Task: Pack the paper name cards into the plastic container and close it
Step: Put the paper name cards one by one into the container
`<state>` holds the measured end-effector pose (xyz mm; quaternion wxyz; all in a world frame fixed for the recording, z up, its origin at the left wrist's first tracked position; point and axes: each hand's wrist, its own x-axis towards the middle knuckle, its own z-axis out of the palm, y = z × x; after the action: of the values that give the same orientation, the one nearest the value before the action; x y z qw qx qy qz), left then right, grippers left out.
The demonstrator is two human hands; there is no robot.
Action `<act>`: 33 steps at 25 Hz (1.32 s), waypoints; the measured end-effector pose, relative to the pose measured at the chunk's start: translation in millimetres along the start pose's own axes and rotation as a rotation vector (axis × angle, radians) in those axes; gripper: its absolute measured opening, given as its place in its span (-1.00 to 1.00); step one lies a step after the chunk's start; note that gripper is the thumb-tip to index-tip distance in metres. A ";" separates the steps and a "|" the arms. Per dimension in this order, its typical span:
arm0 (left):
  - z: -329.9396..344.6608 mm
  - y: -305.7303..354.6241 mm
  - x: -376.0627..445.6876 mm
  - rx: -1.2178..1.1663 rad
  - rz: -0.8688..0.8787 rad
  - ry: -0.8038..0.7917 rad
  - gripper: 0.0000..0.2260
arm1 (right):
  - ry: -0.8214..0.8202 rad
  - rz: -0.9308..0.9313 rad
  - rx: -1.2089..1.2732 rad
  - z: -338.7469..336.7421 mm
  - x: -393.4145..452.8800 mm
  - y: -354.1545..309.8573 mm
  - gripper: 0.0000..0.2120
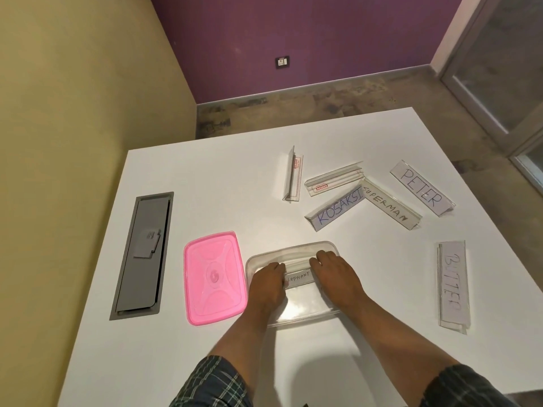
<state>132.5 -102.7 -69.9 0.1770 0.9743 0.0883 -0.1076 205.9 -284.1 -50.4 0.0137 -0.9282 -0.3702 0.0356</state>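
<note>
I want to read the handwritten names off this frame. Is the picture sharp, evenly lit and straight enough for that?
Head view: mostly sharp; PETER and KOSAKSI read clearly. The card in the container is half covered by the left hand and right hand. Wide-angle bending curves the table edges; soft shadow lies near the arms.

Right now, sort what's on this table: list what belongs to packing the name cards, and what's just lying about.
Belongs to the job:
- clear container
- pink lid
- ELEPHANT card, held inside the container by left hand and right hand
- KOSAKSI card
- SUPERMAN card
- PETER card
- BUTTER card
- two blank holders

Lying about:
- grey cable hatch set in the table
</note>
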 end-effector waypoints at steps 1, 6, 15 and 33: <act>-2.7 1.2 -1.6 0.026 0.018 0.029 -0.85 | 0.019 0.001 0.008 -1.4 -1.0 -0.1 -0.62; -9.1 8.4 -16.7 0.136 0.007 0.116 -0.92 | -0.015 0.021 -0.006 -9.8 -0.3 -4.0 -0.68; -4.1 11.6 -28.3 0.086 -0.014 0.123 -0.90 | -0.047 0.081 0.015 -10.4 -4.5 -7.9 -0.64; -10.6 36.0 -15.5 -0.038 -0.077 0.213 -0.83 | 0.052 0.038 0.150 -8.9 0.5 10.2 -0.78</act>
<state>127.0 -134.2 -44.8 0.1805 0.9726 0.1462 -0.0085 214.0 -291.2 -42.1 0.0922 -0.9321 -0.3482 0.0393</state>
